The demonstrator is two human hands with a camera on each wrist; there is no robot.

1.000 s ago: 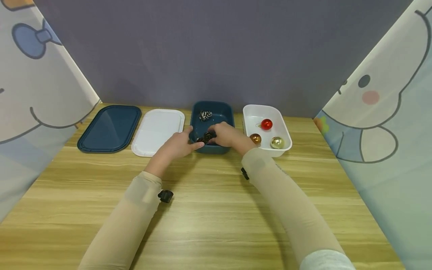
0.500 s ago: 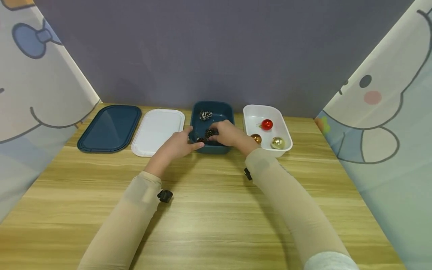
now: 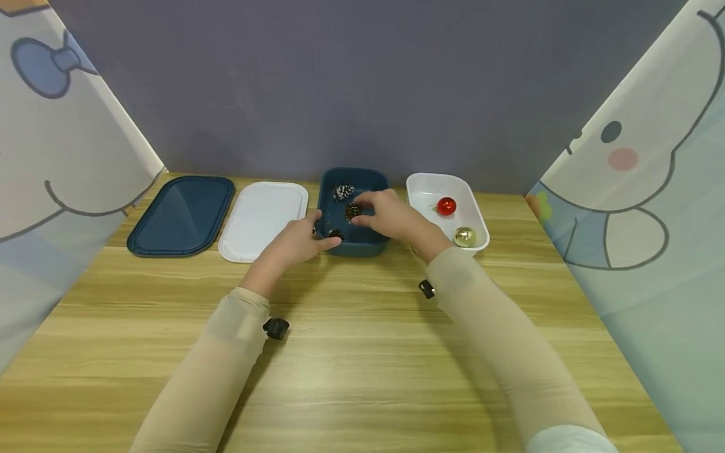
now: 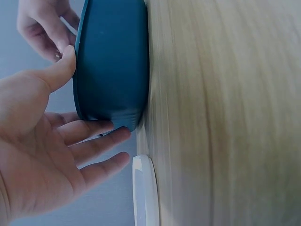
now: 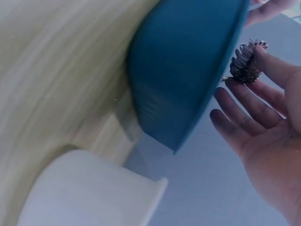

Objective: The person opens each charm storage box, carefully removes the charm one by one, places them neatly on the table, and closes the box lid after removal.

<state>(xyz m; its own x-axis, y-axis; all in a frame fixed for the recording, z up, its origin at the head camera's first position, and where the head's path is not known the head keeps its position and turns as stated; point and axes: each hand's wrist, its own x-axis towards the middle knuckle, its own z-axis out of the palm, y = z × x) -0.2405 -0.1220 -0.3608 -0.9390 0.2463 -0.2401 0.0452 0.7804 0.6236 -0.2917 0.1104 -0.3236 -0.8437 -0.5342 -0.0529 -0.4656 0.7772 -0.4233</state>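
1. The counter (image 3: 351,352) spans the lower frame.
2. A blue bin (image 3: 358,250) stands on it, upper centre.
3. The left hand (image 3: 296,243), fingers spread, touches the bin's near-left corner.
4. The right hand (image 3: 392,216) pinches a pinecone (image 3: 353,211) above the bin, near frame centre.

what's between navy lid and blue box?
The white lid, then the left hand at the edge of the blue box; shows in the head view.

Head view downward, wrist views close, blue box (image 3: 359,250) shared
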